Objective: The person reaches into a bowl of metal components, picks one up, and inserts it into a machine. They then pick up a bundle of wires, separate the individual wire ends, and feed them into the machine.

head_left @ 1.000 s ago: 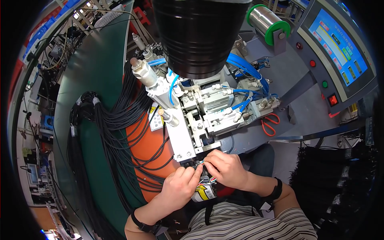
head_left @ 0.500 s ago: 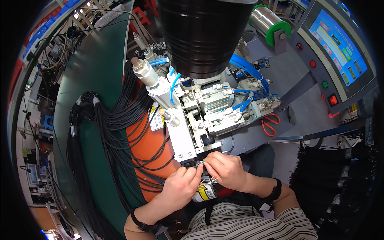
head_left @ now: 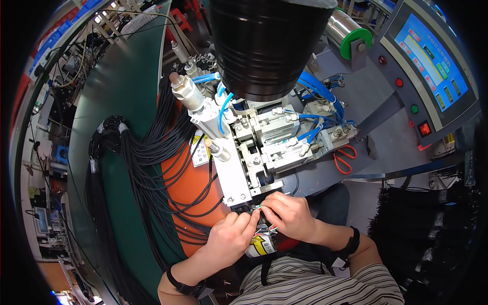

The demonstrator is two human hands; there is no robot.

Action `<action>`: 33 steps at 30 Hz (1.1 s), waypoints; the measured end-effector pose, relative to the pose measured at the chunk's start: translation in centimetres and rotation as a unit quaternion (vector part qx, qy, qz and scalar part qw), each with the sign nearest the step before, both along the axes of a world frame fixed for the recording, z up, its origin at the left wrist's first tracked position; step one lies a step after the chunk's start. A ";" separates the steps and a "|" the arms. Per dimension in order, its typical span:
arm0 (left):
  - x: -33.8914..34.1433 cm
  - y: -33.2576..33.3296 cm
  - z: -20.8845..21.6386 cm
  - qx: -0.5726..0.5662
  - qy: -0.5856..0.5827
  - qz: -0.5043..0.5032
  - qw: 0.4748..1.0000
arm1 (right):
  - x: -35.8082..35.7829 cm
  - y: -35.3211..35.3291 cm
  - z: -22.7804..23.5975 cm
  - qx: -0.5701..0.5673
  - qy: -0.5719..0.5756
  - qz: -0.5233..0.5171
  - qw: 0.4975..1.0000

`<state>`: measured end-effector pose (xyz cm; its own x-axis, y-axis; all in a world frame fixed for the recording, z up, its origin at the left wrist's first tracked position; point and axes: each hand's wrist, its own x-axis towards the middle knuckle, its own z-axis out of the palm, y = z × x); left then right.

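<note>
Both hands meet at the near end of a metal clamping fixture (head_left: 233,175) fitted with cylinders. My right hand (head_left: 291,216) is closed in a pinch on thin coloured wires (head_left: 258,206), a teal one among them. Right against them, my left hand (head_left: 231,236) has its thumb and forefinger pressed together at the same wires; the exact grip is hidden by the fingers. More wire ends (head_left: 273,227), red, white and green, stick out below the right fingers. Under the hands sits a white part with a yellow-and-black label (head_left: 263,245).
Black cables (head_left: 152,152) spread over a green table (head_left: 114,76) and an orange surface (head_left: 188,183) at left. A wide black duct (head_left: 269,48) hangs above the fixture. At right are red-handled scissors (head_left: 344,160), a solder wire spool (head_left: 348,33) and a control screen (head_left: 432,61).
The fixture and duct sit slightly farther right in the picture, as the view shifts a little. Both hands stay at the wires, with only a slight shift of the right fingers.
</note>
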<state>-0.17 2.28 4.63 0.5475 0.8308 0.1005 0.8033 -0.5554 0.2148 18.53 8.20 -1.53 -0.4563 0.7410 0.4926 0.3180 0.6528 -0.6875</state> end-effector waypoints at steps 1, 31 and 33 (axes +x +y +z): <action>0.0 0.0 0.0 0.000 0.003 0.000 1.000 | 0.1 0.0 0.1 -0.006 -0.009 0.004 1.000; -2.4 -4.1 2.0 -0.025 -0.114 0.106 0.987 | 0.7 -2.3 2.1 -0.608 0.186 0.286 0.717; -0.7 -4.1 3.0 0.008 -0.137 0.041 0.990 | -1.0 -4.5 1.4 -0.710 0.184 0.336 0.591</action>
